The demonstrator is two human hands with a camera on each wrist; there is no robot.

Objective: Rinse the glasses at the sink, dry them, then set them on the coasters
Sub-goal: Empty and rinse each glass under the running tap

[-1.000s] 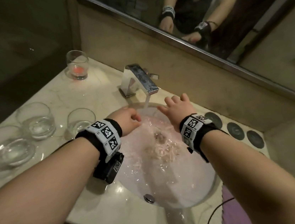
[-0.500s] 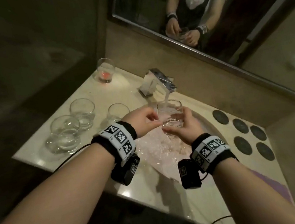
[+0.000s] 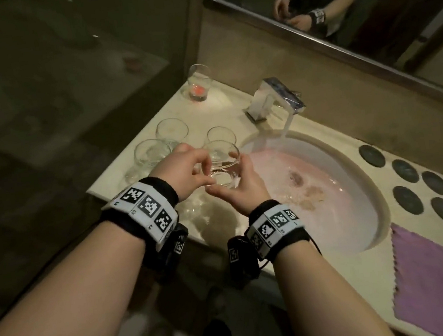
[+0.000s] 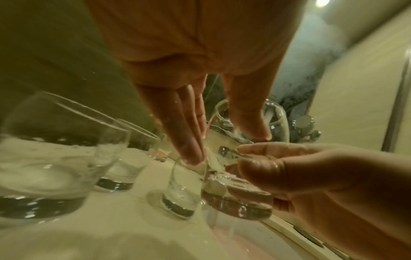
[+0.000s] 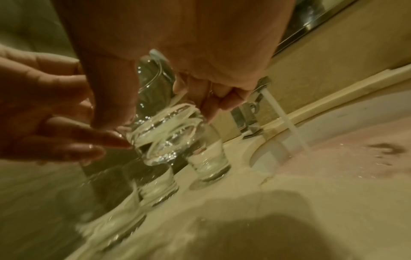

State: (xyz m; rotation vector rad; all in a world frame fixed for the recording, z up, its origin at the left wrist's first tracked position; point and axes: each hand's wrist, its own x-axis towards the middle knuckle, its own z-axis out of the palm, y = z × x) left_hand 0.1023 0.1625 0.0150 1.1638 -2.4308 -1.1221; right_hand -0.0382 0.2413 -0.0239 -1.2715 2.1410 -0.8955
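Note:
A clear tumbler point(image 3: 223, 155) is held upright by both hands over the sink's left rim, left of the water stream point(image 3: 287, 123). My left hand point(image 3: 206, 169) pinches its wall, thumb point(image 4: 249, 121) inside the rim and fingers point(image 4: 189, 137) outside. My right hand point(image 3: 228, 178) grips its thick base point(image 5: 164, 139) between thumb and fingers. Three clear glasses point(image 3: 171, 130) point(image 3: 151, 154) point(image 3: 221, 134) stand on the counter just behind. A glass with red residue point(image 3: 200, 85) stands at the far corner. Several dark round coasters point(image 3: 404, 170) lie right of the sink point(image 3: 370, 205).
The faucet point(image 3: 276, 99) runs into the pink-tinted basin. A purple cloth point(image 3: 437, 275) lies on the counter at the front right, below the coasters. A mirror point(image 3: 335, 14) rises behind the faucet. The counter's left edge drops off beside the glasses.
A second ago both hands were low in the basin with no glass showing. Half a second ago they held the glass under the stream. It now sits left of the stream.

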